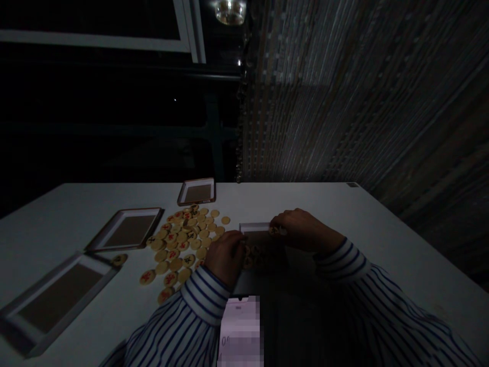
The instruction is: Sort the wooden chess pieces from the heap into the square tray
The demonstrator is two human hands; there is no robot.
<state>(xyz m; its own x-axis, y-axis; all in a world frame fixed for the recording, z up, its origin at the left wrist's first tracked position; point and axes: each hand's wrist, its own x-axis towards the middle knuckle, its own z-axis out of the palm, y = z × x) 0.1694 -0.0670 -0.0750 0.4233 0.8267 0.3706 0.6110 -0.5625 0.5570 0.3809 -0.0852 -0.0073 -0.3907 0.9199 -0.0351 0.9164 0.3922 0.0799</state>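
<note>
At the far left of the white desk (408, 293), a long tray (61, 295) lay slanted, its near end toward the left. Past it was a second tray (132, 232) with a thin brown rim. One loose disc (119, 260) leaned by the long tray's far corner. Next came a big messy heap of round pieces (176, 264), some with red marks, some with dark marks, and some plain. A small tray (198, 192) sat behind the heap.

Then I saw the left hand (227, 257), between the heap and a box (257, 235). Its fingers were curled at the box's left side, but I could not tell if they gripped anything. Below that hand lay a bright phone (240, 331).

The box was right between the two hands. A few game pieces (254, 255) lay in its dark near part, and the far part of its floor was bare. I could not tell which way its long side ran.

The right hand (300, 229) came in from the right, pinching one marked piece (274, 231) in its fingertips. That piece was round, so it had no long way. It was up at the box's far right side, much nearer the right hand than the left.
</note>
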